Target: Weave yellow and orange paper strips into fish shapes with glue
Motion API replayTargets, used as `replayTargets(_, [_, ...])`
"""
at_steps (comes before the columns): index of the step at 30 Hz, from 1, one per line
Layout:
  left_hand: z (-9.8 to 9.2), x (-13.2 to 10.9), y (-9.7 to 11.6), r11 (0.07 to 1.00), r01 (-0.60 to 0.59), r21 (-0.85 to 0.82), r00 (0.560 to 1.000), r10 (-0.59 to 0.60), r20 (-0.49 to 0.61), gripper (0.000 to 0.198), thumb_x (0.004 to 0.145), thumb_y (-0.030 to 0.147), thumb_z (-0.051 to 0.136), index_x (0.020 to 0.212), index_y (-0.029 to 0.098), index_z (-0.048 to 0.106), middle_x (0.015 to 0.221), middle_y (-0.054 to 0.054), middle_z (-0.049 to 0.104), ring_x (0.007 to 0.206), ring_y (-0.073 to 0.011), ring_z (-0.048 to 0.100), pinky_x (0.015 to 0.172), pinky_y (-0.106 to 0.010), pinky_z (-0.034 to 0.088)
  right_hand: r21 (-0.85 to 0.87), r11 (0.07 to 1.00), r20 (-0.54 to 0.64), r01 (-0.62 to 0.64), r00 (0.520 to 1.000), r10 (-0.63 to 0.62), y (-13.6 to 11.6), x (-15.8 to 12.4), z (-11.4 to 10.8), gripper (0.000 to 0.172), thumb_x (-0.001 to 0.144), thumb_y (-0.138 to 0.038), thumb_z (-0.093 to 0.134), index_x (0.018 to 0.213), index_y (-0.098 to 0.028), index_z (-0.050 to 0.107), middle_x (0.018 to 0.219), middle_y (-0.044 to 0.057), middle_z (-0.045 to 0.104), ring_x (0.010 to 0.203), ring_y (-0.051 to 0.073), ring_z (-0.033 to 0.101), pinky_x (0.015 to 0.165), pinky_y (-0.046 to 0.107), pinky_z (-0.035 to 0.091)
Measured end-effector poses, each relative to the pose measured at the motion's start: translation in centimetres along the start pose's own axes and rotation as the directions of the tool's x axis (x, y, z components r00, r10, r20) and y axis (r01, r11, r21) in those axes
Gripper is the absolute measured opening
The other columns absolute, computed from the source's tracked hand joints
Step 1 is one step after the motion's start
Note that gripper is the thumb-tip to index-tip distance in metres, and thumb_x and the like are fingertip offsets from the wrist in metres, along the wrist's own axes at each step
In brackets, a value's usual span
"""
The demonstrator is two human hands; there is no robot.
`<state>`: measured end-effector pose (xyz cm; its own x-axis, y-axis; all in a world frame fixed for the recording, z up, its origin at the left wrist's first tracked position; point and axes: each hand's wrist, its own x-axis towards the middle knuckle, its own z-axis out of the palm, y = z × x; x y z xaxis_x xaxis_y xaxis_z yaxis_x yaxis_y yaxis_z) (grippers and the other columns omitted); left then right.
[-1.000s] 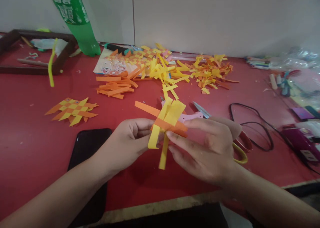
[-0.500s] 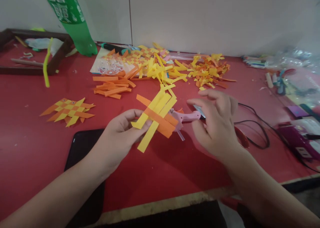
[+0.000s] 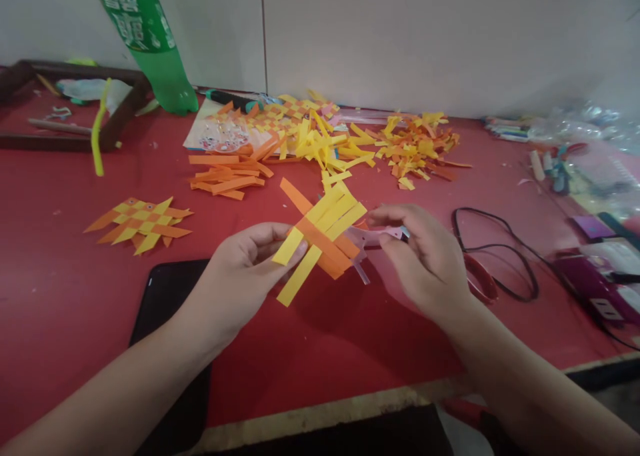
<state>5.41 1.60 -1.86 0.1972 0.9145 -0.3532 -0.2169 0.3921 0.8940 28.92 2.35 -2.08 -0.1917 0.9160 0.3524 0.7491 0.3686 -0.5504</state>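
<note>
My left hand [image 3: 250, 259] pinches a piece of interlaced paper strips [image 3: 320, 226] between thumb and fingers, holding it above the red table. Several yellow strips run side by side in it, crossed by orange strips. At the right of this piece is my right hand [image 3: 420, 253], its thumb and forefinger apart with nothing seen held between them. Behind and below those fingertips lies a pink plastic tool [image 3: 373, 237], partly hidden by the paper and the hand. On the left, finished woven paper fish [image 3: 145, 223] in yellow and orange lie flat.
Loose orange strips [image 3: 227, 176], yellow strips [image 3: 325, 143] and a scrap pile [image 3: 417, 143] lie at the back. A green bottle [image 3: 167, 69] stands by a brown frame [image 3: 123, 113]. A black phone [image 3: 170, 296] is under my left forearm. A black cord [image 3: 500, 219] curls at the right.
My right hand has moved left and closer to the woven strips, its thumb and forefinger drawing nearer each other. The yellow strips now sit closer together, and my left hand still holds the piece.
</note>
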Motion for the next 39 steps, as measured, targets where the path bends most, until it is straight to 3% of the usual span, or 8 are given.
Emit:
replayTargets(3, [0.3,-0.5,0.2,1.000,-0.005,-0.003,0.994,0.006,0.112,0.012,0.078,0.029,0.081,0.082,0.023,0.072,0.074,0.005,0.071,0.063,-0.0061,0.063,0.056,-0.011,0.047,0.376,0.924,0.127,-0.063,0.992,0.016,-1.3,-0.6,0.1,0.016,0.096,-0.031,0.052,0.103,-0.024,0.065,0.095,0.004,0.070,0.086,0.019,0.066,0.081,0.036,0.054])
replayTargets(6, [0.6,-0.9,0.6,0.999,0.028,-0.019,0.972,-0.023,0.235,0.012,0.074,0.018,0.082,0.079,0.022,0.072,0.070,0.005,0.071,0.059,-0.0064,0.062,0.053,-0.011,0.045,0.511,0.860,0.153,0.008,0.983,-0.100,-2.3,-0.9,0.3,0.013,0.091,-0.026,0.062,0.102,-0.026,0.068,0.092,0.002,0.072,0.084,0.018,0.067,0.079,0.035,0.055])
replayTargets(11, [0.7,-1.0,1.0,0.999,0.015,0.034,0.961,-0.024,0.274,0.017,0.069,0.005,0.073,0.072,0.021,0.073,0.073,0.004,0.073,0.069,-0.0088,0.066,0.063,-0.014,0.049,0.487,0.858,0.047,0.162,0.976,-0.211,-3.0,-0.5,0.1,0.019,0.082,-0.010,0.063,0.090,-0.026,0.069,0.085,-0.001,0.072,0.081,0.016,0.067,0.079,0.034,0.055])
replayTargets(17, [0.2,-0.9,0.8,0.998,0.056,0.000,0.964,-0.054,0.259,0.004,0.078,0.024,0.068,0.079,0.022,0.072,0.076,0.003,0.069,0.074,-0.0125,0.064,0.067,-0.020,0.051,0.408,0.907,0.096,0.106,0.983,-0.158,-3.2,-0.5,0.0,0.012,0.082,-0.015,0.063,0.086,-0.024,0.071,0.079,0.001,0.072,0.072,0.016,0.067,0.068,0.030,0.055])
replayTargets(21, [0.4,-0.7,0.8,0.969,0.000,0.249,0.973,-0.057,0.223,0.016,0.072,0.031,0.082,0.073,0.020,0.070,0.072,0.004,0.069,0.064,-0.0090,0.059,0.058,-0.016,0.046,0.399,0.916,0.129,0.047,0.986,-0.107,-3.5,-0.6,0.2,0.011,0.080,-0.015,0.063,0.079,-0.023,0.069,0.075,-0.001,0.072,0.066,0.015,0.067,0.060,0.026,0.054])
replayTargets(24, [0.5,-0.6,0.8,0.937,-0.052,0.345,0.981,-0.017,0.195,0.021,0.075,0.038,0.080,0.070,0.020,0.071,0.067,0.004,0.068,0.060,-0.0079,0.057,0.055,-0.015,0.043,0.425,0.905,0.144,0.013,0.986,-0.082,-3.5,-0.7,0.3,0.009,0.081,-0.016,0.064,0.079,-0.022,0.069,0.074,-0.001,0.072,0.063,0.013,0.065,0.056,0.024,0.052])
replayTargets(28, [0.4,-0.6,0.7,0.921,-0.083,0.381,0.980,0.007,0.198,0.020,0.075,0.036,0.080,0.068,0.019,0.071,0.064,0.005,0.067,0.057,-0.0065,0.054,0.054,-0.015,0.043,0.500,0.865,0.201,-0.043,0.977,-0.068,-3.5,-0.7,0.3,0.008,0.083,-0.022,0.069,0.089,-0.023,0.073,0.079,-0.001,0.074,0.066,0.012,0.067,0.059,0.022,0.054])
replayTargets(39, [0.7,-1.1,0.9,0.906,-0.138,0.399,0.965,0.034,0.258,0.024,0.080,0.034,0.074,0.064,0.019,0.065,0.061,0.002,0.063,0.053,-0.0100,0.054,0.049,-0.019,0.041,0.573,0.819,0.266,-0.031,0.952,-0.150,-3.7,-0.5,0.5,0.010,0.085,-0.013,0.063,0.084,-0.019,0.071,0.075,-0.001,0.072,0.064,0.011,0.066,0.058,0.021,0.055])
